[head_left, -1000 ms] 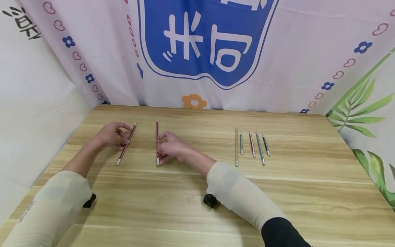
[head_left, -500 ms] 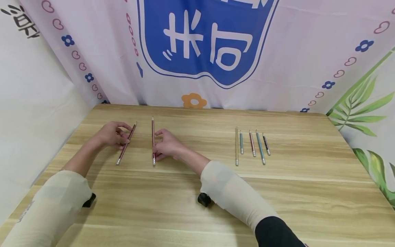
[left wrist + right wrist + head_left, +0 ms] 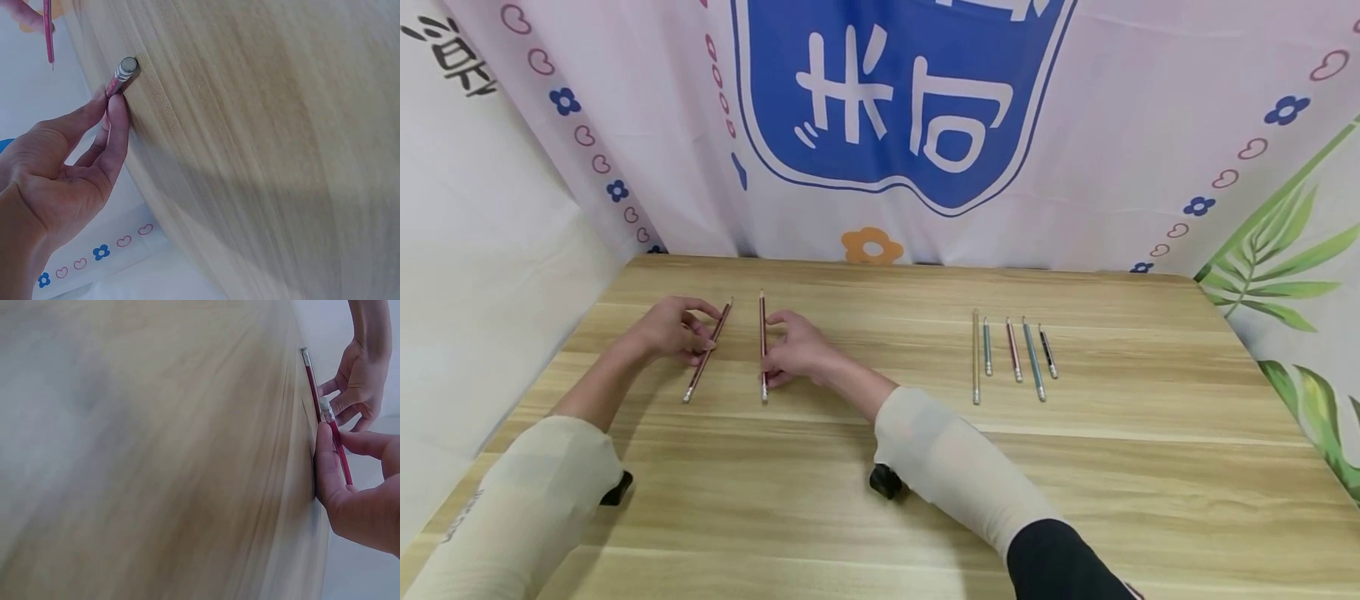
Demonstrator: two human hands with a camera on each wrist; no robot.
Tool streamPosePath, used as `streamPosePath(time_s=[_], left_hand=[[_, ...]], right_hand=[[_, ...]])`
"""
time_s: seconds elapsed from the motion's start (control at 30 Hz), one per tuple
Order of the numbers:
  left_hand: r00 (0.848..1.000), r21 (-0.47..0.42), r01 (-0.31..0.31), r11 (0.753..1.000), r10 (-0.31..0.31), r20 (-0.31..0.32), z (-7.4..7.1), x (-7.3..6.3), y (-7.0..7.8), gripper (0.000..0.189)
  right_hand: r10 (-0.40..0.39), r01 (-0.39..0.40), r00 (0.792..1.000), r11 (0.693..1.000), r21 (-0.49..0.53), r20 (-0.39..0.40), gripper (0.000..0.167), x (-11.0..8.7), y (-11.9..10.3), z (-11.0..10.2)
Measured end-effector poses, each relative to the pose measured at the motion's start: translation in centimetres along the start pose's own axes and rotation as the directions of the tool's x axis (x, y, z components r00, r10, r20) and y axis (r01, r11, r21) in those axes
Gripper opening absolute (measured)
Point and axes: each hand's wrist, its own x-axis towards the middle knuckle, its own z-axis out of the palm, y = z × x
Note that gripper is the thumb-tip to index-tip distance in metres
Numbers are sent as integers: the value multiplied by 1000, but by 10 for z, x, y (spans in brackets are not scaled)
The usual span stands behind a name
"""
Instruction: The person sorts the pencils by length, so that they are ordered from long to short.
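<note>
Leftmost, the left hand (image 3: pixel 675 327) is pinching a maroon pencil (image 3: pixel 703 363) narrowly between thumb and fingers, its tip pointing toward 1 o'clock. Nearby at 3 o'clock, another maroon pencil (image 3: pixel 762 332) is pointing to 12 o'clock, and the right hand (image 3: pixel 801 346) is pinching it just as narrowly. Farther toward 3 o'clock, 5 pencils (image 3: pixel 1013 350) are lying on the table (image 3: pixel 820 517).

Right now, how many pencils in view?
7: one pencil in the left hand, another pencil in the right hand, five lying farther right: gold, short teal, red, long teal, black.
</note>
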Motion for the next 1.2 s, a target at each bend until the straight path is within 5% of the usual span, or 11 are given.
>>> streamPosePath(time_s=[0.73,1.2], left_hand=[[1000,1,-6,1000,6,13,-3,1,-2,53],[1000,-3,-6,1000,6,6,-2,2,-3,50]], right_hand=[[7,-11,975,1000,-19,-223,32,9,-6,39],[14,-41,964,995,-95,-265,23,15,-8,43]])
